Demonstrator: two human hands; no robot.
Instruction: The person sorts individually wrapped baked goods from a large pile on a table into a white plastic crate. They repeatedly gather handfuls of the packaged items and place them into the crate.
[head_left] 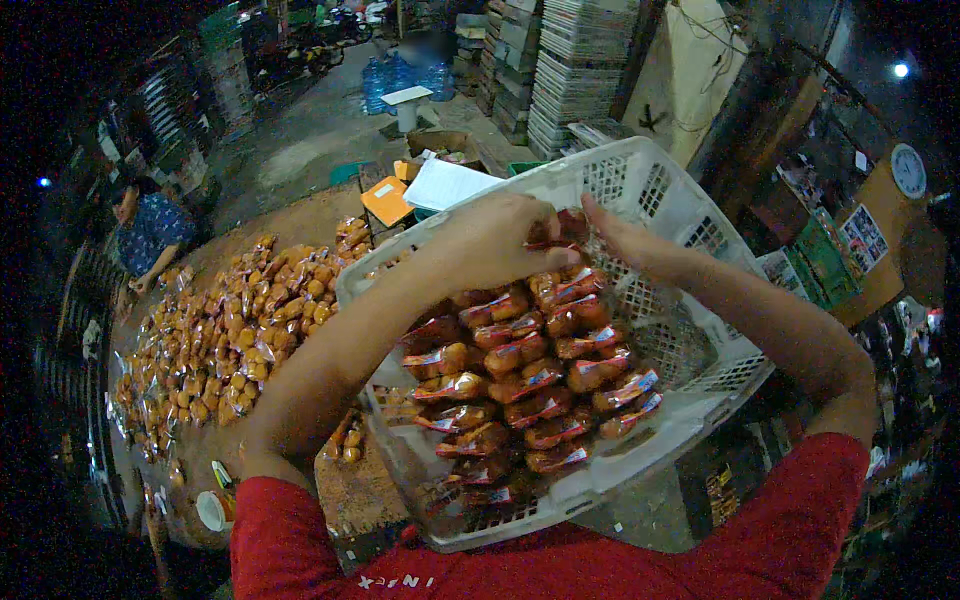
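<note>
A white plastic crate with perforated walls tilts in front of me. Inside it lie rows of clear packets of round brown buns, with red and blue printing. My left hand reaches over the far part of the crate, its fingers curled round a bun packet. Close by on the packet's right is my right hand, with stretched fingers beside the packet; some of its fingertips are hidden. The right part of the crate shows its bare bottom.
A large heap of bun packets covers the brown table on the left, where another person sits. White paper and an orange packet lie beyond the crate. A white cup stands near left. Stacked crates rise behind.
</note>
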